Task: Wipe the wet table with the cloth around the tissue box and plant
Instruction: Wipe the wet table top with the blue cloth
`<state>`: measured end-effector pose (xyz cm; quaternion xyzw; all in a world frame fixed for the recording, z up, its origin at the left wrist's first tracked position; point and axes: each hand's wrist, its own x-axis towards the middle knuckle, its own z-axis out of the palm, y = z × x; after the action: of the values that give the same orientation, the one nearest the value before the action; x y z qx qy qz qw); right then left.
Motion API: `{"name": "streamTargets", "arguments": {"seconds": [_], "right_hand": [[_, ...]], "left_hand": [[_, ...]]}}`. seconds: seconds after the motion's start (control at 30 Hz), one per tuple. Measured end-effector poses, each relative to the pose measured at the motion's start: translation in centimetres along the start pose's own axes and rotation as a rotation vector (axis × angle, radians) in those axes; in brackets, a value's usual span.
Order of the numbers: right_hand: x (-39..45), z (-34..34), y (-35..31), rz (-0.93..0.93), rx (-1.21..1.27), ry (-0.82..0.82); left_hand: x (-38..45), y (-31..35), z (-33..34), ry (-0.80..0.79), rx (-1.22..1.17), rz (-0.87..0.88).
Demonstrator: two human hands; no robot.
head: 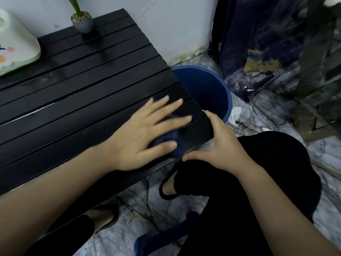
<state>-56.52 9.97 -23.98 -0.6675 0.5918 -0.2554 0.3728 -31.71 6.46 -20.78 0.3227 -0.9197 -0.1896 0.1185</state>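
A black slatted table (77,93) fills the left half of the view. My left hand (147,133) lies flat, fingers spread, pressing a dark blue cloth (173,143) onto the table's near right corner; most of the cloth is hidden under the palm. My right hand (219,145) rests on that corner's edge, fingers apart, holding nothing. A white tissue box (16,47) with coloured spots sits at the far left. A small plant in a grey pot (82,22) stands at the back by the wall.
A blue bucket (206,89) stands on the marble floor just past the table's right end. My knees in black trousers (258,182) and sandalled feet are below the table edge. A dark blue item (158,235) lies on the floor. Dark furniture stands at right.
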Motion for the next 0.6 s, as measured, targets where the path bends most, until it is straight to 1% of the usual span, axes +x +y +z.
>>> {"name": "streamTargets", "arguments": {"seconds": [0.03,0.07,0.13,0.23,0.43,0.5,0.6], "right_hand": [[-0.1,0.2,0.1,0.002,0.011,0.011],[-0.1,0.3,0.2,0.008,0.017,0.018],[-0.1,0.5,0.4,0.008,0.024,0.032],[0.0,0.5,0.5,-0.011,0.040,0.043],[0.1,0.6,0.9,-0.010,0.053,0.033],[0.2,0.6,0.9,0.011,0.058,0.037],[0.4,0.4,0.6,0.014,0.082,0.028]], "left_hand": [[-1.0,0.1,0.7,-0.074,0.066,-0.046],[-1.4,0.3,1.4,-0.104,0.123,-0.094],[-0.8,0.8,2.6,-0.085,0.198,-0.159],[1.9,1.5,3.5,-0.027,0.276,-0.191],[7.9,2.1,4.7,0.051,0.270,-0.306],[9.9,1.7,4.6,0.087,0.238,-0.318],[11.9,1.1,4.0,0.219,0.104,-0.312]]}}
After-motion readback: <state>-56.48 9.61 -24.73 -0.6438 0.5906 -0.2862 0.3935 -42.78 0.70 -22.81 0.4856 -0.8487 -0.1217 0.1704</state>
